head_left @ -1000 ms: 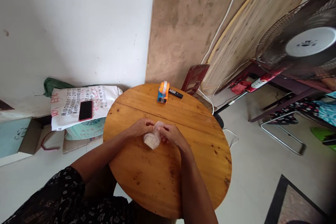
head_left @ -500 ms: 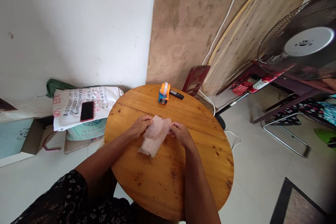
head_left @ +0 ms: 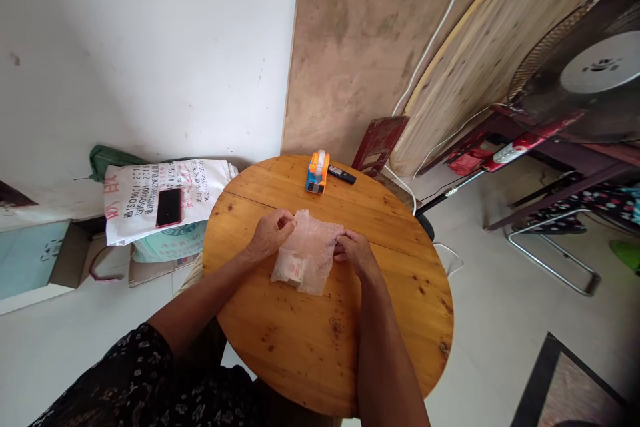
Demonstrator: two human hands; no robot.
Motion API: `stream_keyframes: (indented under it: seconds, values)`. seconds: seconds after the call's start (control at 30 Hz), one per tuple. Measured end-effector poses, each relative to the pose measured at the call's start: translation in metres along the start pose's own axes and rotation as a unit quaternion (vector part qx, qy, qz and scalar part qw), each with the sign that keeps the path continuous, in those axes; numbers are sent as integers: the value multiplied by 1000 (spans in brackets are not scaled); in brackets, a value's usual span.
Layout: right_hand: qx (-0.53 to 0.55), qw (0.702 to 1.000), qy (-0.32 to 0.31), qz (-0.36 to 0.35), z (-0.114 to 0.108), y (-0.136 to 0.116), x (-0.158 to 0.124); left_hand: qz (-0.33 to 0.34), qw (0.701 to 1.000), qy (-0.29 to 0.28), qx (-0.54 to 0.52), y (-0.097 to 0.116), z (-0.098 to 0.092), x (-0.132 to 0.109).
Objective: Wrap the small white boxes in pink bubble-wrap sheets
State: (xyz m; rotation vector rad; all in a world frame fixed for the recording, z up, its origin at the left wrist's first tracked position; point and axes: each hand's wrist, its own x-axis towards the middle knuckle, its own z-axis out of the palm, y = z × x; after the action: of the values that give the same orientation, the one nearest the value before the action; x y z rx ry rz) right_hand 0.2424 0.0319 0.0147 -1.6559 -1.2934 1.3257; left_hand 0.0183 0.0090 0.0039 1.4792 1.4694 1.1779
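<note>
A sheet of bubble wrap [head_left: 317,240] lies partly spread over the round wooden table [head_left: 285,347]. At its lower left, a small pale box [head_left: 295,268] with faint reddish print shows through the plastic. My left hand [head_left: 271,235] is closed at the sheet's upper left edge, thumb and fingers curled together there. On the opposite side, my right hand [head_left: 355,252] pinches the right edge of the wrap. Farther back on the table stands an orange and blue tape dispenser [head_left: 317,172] with a roll of clear tape, beside a black marker-like object [head_left: 343,175].
To the left, a phone [head_left: 169,207] rests on a white printed sack [head_left: 143,213]. A dark red chair [head_left: 380,143] stands behind the table. At the right is a standing fan [head_left: 595,67], with a white cable [head_left: 435,33] hanging along the wall boards.
The right side of the bubble wrap has been folded open to the right with my right hand, so the wrap lies wider and the box shows. The camera view has shifted slightly.
</note>
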Motion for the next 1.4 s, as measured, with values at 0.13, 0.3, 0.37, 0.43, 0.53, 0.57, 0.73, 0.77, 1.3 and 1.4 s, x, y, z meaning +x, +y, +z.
stream_keyframes:
  seconds: [0.13, 0.3, 0.37, 0.43, 0.53, 0.57, 0.73, 0.77, 1.3, 1.4]
  values:
    - [-1, 1000, -7, 7, -2, -2, -2, 26, 967, -86, 238, 22, -1, -8]
    - [-9, 1000, -3, 3, -9, -2, -2, -3, 946, -86, 312, 25, -4, -9]
    - [-12, 1000, 4, -1, -11, -1, -1, -13, 958, -90, 273, 17, -12, -4]
    - [-16, 1000, 14, -5, -12, -1, 0, -11, 966, -83, 245, 9, -21, 3]
    - [-29, 999, 26, -6, -14, 0, 1, -11, 988, -39, 147, 3, -32, 12]
    - [-36, 999, 28, -5, -15, 0, 1, -12, 992, -26, 125, 3, -35, 13]
    - [-91, 995, 41, 3, -22, 6, 4, -31, 979, -66, 191, 2, -41, 1]
    - [-106, 993, 43, 3, -23, 8, 5, -39, 972, -81, 216, 1, -42, -3]
    - [-363, 924, 104, -61, -22, 4, 1, -35, 940, -119, 318, -8, -41, -8]
    - [-395, 909, 119, -62, -19, 1, -1, -21, 939, -99, 327, -4, -42, -10]
